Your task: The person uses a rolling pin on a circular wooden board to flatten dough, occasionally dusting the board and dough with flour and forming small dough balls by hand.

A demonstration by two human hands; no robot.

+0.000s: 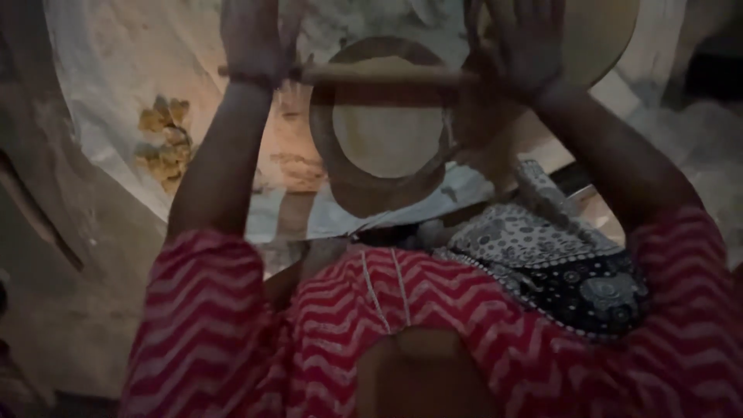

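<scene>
A wooden rolling pin (371,74) lies across a round wooden board (340,182) bearing a thin pale disc of dough (385,135). My left hand (251,42) presses flat on the pin's left end, fingers stretched forward. My right hand (520,46) presses on the pin's right end in the same way. Both palms rest on the pin rather than gripping around it. The pin sits over the far part of the dough disc.
Yellowish lumps (164,143) lie on a pale floured sheet (101,93) to the left. A round pale object (600,35) sits behind my right hand. My red zigzag-patterned clothing (325,325) and a dark patterned cloth (565,271) fill the near foreground.
</scene>
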